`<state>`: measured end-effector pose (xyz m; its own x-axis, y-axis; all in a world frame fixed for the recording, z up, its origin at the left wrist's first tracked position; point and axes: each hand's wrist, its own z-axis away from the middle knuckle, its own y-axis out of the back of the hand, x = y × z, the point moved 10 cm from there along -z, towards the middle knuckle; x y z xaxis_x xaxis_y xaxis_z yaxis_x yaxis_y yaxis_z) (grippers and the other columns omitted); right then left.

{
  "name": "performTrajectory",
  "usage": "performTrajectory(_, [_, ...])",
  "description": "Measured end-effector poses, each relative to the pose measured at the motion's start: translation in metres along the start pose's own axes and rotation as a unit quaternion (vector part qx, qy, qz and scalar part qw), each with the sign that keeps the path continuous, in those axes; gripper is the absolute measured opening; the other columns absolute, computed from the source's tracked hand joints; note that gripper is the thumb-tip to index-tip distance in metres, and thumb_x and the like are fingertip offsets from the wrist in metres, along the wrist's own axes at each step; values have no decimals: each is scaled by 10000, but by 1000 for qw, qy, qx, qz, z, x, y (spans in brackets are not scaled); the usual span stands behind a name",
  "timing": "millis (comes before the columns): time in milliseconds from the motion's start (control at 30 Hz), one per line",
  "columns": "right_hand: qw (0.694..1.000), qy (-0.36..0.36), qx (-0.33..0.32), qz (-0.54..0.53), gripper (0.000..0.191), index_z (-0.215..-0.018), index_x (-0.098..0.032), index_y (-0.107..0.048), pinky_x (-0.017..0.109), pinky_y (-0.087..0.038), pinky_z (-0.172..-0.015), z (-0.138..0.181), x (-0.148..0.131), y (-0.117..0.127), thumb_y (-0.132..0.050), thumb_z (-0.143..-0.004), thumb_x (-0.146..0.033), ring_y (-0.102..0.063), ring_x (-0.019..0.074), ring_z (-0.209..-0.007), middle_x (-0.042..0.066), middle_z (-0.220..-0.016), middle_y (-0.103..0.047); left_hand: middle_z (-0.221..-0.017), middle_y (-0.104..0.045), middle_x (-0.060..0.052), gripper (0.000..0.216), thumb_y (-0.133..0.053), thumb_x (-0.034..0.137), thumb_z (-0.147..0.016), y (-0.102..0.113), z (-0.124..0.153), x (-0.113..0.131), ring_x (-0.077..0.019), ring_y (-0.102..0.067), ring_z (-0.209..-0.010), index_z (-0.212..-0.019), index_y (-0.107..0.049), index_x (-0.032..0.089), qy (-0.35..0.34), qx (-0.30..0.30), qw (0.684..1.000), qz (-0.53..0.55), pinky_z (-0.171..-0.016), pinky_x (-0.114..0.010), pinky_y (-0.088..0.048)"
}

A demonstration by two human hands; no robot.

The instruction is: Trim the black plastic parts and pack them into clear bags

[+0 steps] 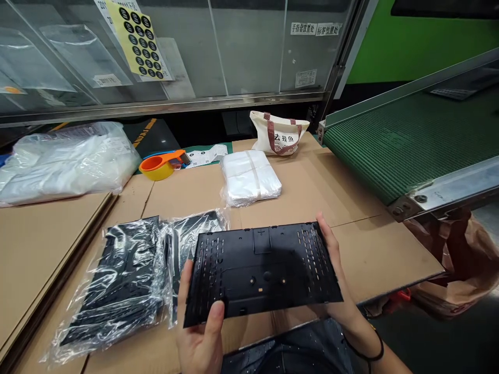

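Note:
A flat black plastic panel (268, 272) with rows of slots at both ends is held up in front of me, tilted towards my view. My left hand (200, 327) grips its lower left corner, thumb on the near face and fingers at the left edge. Along the right edge, my right hand (335, 265) clasps the panel, with part of the hand hidden behind it. To the left lie black panels in clear plastic bags, one bag (117, 280) nearer and another bag (198, 228) partly hidden behind the held panel.
On the cardboard-covered table (312, 182) lie a banded stack of clear bags (251, 178), an orange tape dispenser (159, 165) and a cloth tote (278, 134). A large plastic bundle (70, 161) lies back left. The green conveyor belt (413, 135) slopes at right, above a brown paper bag (460, 259).

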<state>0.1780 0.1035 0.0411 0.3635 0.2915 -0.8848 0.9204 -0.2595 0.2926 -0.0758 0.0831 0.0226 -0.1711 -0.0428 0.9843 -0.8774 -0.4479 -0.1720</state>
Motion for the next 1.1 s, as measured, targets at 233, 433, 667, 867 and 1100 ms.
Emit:
performTrajectory(233, [1000,4,-16,-11,642,-1524,-345,-107,469,-231,-1186,-2,8,-5,-435,-972,-345,-112,236,-1468,-21,-1612,-99,-1534,-350,-12,669,-651,405,-833,0,-1,-4,-279,-252,-1428,-1435,-385,286,-2,-7,1000,-18,-1202,-427,-107])
performTrajectory(433, [1000,1,-16,-22,690,-1521,-322,-155,488,-207,-1187,-4,9,-4,-504,-935,-427,-138,253,-1464,6,-1606,-145,-1515,-385,-1,662,-670,392,-819,-3,0,-4,-268,-275,-1420,-1420,-404,317,-10,-12,1000,4,-1195,-389,-143])
performTrajectory(667, [999,-29,5,-39,545,-1480,-331,-294,483,-202,-1186,-7,21,2,-443,-964,-420,-248,236,-1437,16,-1570,-269,-1541,-339,19,652,-656,399,-828,-22,5,17,-222,-276,-1422,-1426,-413,305,-88,-58,994,7,-1167,-264,-201])
performTrajectory(867, [998,-40,-45,31,400,-1334,-331,-503,536,-241,-1151,-12,34,3,-487,-940,-393,-303,264,-1412,35,-1544,-328,-1586,-223,29,776,-634,484,-830,-24,6,17,-215,-193,-1449,-1489,-250,342,-149,-128,979,-50,-1149,-256,-238])
performTrajectory(1100, [976,-67,-202,-50,286,-1133,-281,-687,427,-498,-964,1,29,-1,-619,-863,-345,-617,271,-1129,86,-1216,-667,-1371,-497,-87,645,-524,362,-921,-15,-10,35,-235,-423,-1309,-1498,-256,250,-323,-158,875,-325,-1059,-320,-368])
